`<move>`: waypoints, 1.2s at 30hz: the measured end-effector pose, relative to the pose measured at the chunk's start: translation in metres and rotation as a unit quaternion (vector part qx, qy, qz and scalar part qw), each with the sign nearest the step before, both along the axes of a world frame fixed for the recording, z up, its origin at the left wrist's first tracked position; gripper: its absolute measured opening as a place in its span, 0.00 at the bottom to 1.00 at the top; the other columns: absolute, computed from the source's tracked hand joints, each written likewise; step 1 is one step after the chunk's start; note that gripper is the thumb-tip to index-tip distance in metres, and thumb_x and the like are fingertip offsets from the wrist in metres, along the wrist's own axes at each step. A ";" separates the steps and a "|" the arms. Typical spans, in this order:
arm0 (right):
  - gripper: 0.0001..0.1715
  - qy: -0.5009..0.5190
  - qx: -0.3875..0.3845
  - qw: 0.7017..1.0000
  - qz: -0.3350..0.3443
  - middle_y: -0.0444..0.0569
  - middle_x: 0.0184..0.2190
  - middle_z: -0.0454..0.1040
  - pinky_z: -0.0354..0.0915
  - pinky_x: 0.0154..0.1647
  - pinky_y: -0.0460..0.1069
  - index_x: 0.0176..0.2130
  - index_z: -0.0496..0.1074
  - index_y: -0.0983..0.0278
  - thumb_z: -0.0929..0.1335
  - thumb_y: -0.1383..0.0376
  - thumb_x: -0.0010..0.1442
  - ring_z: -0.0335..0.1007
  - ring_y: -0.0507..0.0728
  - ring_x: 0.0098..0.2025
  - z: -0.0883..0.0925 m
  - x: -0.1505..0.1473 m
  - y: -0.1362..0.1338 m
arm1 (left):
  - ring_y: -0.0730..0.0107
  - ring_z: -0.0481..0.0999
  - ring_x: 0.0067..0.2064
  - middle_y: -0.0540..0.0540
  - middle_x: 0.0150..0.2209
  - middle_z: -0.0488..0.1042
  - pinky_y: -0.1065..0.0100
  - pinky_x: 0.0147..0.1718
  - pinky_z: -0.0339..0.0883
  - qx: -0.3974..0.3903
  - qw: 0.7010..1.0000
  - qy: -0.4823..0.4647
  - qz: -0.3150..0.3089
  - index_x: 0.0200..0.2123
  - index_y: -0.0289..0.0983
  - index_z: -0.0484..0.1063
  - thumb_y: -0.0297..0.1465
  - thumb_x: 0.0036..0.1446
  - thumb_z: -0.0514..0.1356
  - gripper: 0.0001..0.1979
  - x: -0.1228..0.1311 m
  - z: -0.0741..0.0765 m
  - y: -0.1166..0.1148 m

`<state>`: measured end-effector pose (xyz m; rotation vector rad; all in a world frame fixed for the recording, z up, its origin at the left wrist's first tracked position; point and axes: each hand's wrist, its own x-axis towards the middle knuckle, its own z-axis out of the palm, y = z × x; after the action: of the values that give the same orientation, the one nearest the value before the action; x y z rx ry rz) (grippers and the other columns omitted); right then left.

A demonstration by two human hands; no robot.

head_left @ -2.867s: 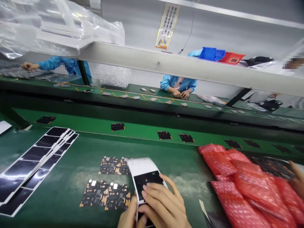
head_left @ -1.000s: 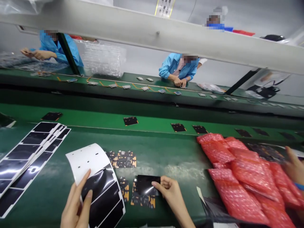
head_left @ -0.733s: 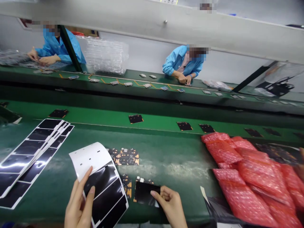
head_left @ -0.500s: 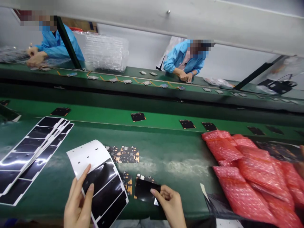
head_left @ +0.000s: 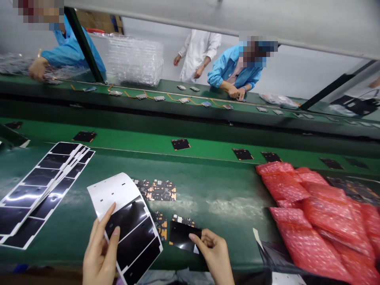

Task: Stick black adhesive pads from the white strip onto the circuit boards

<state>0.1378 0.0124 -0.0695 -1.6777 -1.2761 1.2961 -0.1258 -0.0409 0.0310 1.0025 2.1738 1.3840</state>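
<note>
Head camera: we saw the left hand point(head_left: 100, 251) gripping the sheet point(head_left: 135, 231), long axis slanting down-right, and the right hand point(head_left: 216, 253) pinching black film point(head_left: 181, 236), which partly hid a circuit board point(head_left: 185, 221).

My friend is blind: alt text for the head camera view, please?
A left hand holds a sheet of black stickers; the right hand holds one sticker over a circuit board on a green table. Red bubble-wrap packs lie at right.

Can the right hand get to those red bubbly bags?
Probably yes: between the right hand and the red bubbly bags I see just a pale strip and black plastic lying low. But the hand pinches a black film, so it may need to let go first.
</note>
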 end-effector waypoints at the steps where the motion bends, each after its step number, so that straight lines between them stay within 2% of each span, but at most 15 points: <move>1: 0.36 0.001 -0.002 1.000 0.002 0.37 0.18 0.45 0.42 0.23 0.47 0.18 0.54 0.60 0.74 0.39 0.48 0.41 0.49 0.22 -0.001 0.000 0.000 | 0.80 0.55 0.22 0.53 0.63 0.68 0.70 0.27 0.60 -0.002 1.000 0.000 0.000 0.65 0.52 0.67 0.47 0.64 0.60 0.27 0.000 0.001 0.000; 4: 0.36 0.003 -0.005 1.000 0.004 0.37 0.18 0.46 0.42 0.23 0.47 0.19 0.55 0.60 0.74 0.39 0.49 0.41 0.49 0.22 -0.002 0.001 0.000 | 0.80 0.55 0.22 0.53 0.62 0.68 0.70 0.26 0.59 -0.005 1.000 -0.003 0.000 0.65 0.52 0.67 0.47 0.65 0.59 0.27 0.000 0.001 -0.001; 8: 0.37 -0.006 -0.007 1.000 0.009 0.37 0.19 0.44 0.41 0.24 0.47 0.19 0.53 0.59 0.73 0.38 0.49 0.40 0.49 0.23 0.000 0.001 0.000 | 0.80 0.56 0.22 0.53 0.59 0.72 0.69 0.30 0.62 -0.009 1.000 -0.004 0.004 0.65 0.52 0.67 0.48 0.64 0.60 0.27 0.000 0.001 -0.001; 13: 0.39 -0.017 -0.014 1.000 0.007 0.37 0.19 0.44 0.40 0.24 0.47 0.18 0.52 0.59 0.73 0.35 0.46 0.39 0.49 0.23 0.005 0.001 0.002 | 0.81 0.55 0.21 0.53 0.62 0.69 0.69 0.26 0.58 -0.007 1.000 -0.010 0.006 0.64 0.52 0.68 0.48 0.64 0.60 0.27 0.000 0.001 -0.002; 18: 0.40 -0.015 -0.021 1.000 0.002 0.37 0.19 0.44 0.41 0.24 0.47 0.18 0.52 0.59 0.73 0.33 0.44 0.39 0.49 0.23 0.008 -0.002 0.003 | 0.80 0.56 0.21 0.52 0.61 0.72 0.67 0.30 0.61 -0.009 1.000 -0.001 0.007 0.64 0.51 0.68 0.49 0.63 0.60 0.28 -0.001 -0.001 -0.003; 28: 0.40 -0.021 -0.016 1.000 0.006 0.37 0.19 0.44 0.41 0.24 0.47 0.19 0.52 0.59 0.73 0.35 0.46 0.39 0.49 0.23 -0.002 0.000 0.001 | 0.82 0.55 0.21 0.53 0.64 0.69 0.69 0.27 0.60 -0.013 1.000 -0.010 0.009 0.64 0.53 0.67 0.48 0.63 0.60 0.27 0.001 0.002 -0.003; 36: 0.40 -0.032 -0.020 0.999 0.001 0.37 0.18 0.45 0.43 0.23 0.46 0.18 0.52 0.59 0.72 0.33 0.45 0.39 0.49 0.23 0.007 -0.001 0.004 | 0.81 0.56 0.21 0.51 0.65 0.68 0.69 0.26 0.60 -0.008 1.000 -0.001 0.005 0.64 0.51 0.67 0.48 0.63 0.60 0.27 -0.001 -0.001 -0.003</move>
<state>0.1365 0.0163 -0.0629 -1.7589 -1.2975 1.2850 -0.1272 -0.0442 0.0304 0.9870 2.1881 1.3683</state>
